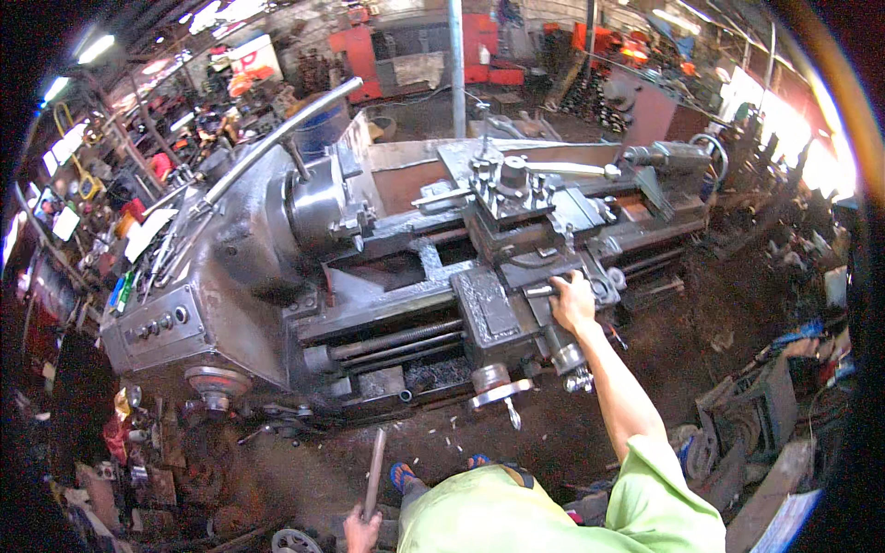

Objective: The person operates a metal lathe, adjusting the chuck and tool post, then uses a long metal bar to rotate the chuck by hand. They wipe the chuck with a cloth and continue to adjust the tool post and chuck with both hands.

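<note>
A large grey metal lathe (244,267) stretches across the view in front of me. Far out to the right, my right hand (573,304) is closed around a handle on the front of the lathe carriage (489,313); the fingers partly hide that handle. Low down, near my body, my left hand (361,532) grips the bottom end of a plain greyish rod (375,470), which points up and away from me. The chuck (318,207) sits at the left of the bed, apart from the tool post (507,184). A handwheel (501,394) juts out below the carriage.
A long metal bar (281,138) leans over the headstock, with loose tools (161,253) lying on top. Scrap metal parts (751,415) are piled at the right. Small light scraps (433,431) dot the floor by my feet. A blue-grey post (457,69) stands behind the lathe.
</note>
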`<state>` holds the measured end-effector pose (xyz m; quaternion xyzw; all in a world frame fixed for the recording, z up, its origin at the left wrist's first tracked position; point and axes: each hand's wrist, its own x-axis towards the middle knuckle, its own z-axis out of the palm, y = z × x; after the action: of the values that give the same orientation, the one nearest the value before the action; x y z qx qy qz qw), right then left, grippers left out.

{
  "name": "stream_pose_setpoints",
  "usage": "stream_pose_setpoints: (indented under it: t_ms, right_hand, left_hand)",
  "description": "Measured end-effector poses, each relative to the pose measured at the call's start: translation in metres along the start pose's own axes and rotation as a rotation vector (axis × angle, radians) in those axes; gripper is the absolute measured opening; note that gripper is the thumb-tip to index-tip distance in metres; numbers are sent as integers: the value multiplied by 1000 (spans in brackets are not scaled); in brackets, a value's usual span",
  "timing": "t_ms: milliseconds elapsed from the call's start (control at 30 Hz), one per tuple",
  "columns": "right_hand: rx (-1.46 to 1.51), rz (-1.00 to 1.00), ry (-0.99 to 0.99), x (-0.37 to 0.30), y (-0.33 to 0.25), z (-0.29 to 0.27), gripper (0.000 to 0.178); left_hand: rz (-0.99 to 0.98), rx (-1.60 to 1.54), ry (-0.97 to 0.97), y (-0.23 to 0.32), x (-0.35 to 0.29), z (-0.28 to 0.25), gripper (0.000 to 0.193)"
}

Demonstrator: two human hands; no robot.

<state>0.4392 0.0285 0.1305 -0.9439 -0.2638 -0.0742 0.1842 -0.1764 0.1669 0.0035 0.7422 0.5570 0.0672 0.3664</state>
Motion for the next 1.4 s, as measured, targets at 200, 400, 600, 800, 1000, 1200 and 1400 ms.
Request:
stream_pose_setpoints:
  t_ms: [200, 400, 600, 800, 1000, 1200, 1400]
  right_hand:
    - [96, -172, 124, -16, 0, -21, 55]
    - [396, -496, -68, -76, -66, -74, 43]
    - [113, -726, -710, -143, -129, -66, 40]
    - [326, -147, -480, -153, -120, -41, 35]
    - [447, 341, -271, -124, -147, -4, 39]
    - [223, 414, -251, -89, -159, 29, 42]
    - [-21, 369, -348, -89, -172, 25, 47]
  left_hand:
    - [102, 156, -139, 122, 9, -27, 40]
    - [463, 349, -212, 192, 43, -43, 28]
    - [899, 595, -447, 294, 92, -56, 35]
    - [1263, 236, 21, 379, 135, -71, 43]
    - [965, -118, 15, 347, 168, -85, 25]
    - [747, -109, -337, 281, 187, -76, 20]
    - [716, -58, -375, 259, 202, -74, 21]
